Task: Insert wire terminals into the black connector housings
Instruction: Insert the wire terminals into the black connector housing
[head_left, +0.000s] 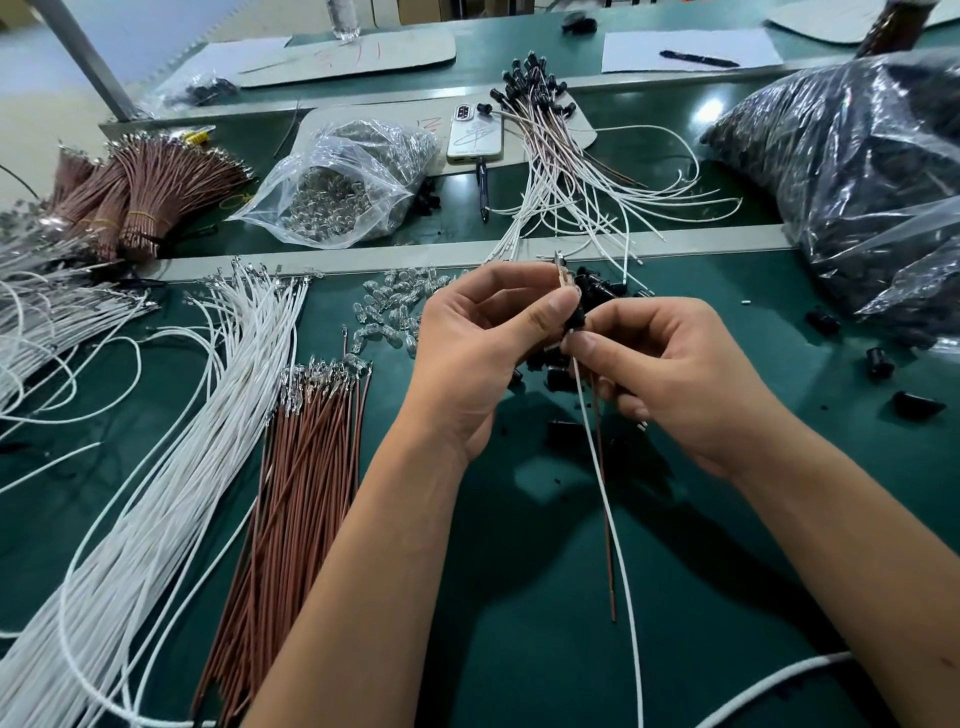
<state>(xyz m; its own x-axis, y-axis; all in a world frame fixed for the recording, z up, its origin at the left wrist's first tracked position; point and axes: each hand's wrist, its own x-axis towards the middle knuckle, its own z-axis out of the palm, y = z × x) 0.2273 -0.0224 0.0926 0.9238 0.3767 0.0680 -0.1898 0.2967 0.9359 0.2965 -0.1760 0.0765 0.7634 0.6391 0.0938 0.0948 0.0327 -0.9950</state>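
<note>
I see two bare forearms coming into my view from the bottom edge, with no sleeves, cuffs or gloves anywhere on them. My left hand (485, 338) wears no ring, watch or band that I can make out, and the same goes for my right hand (670, 364). The fingernails that show are short and unpainted. Both wrists are uncovered. Near the lower right edge, the right forearm carries a small reddish mark on its outer side. Nothing of the clothing higher up the arms enters the view.
</note>
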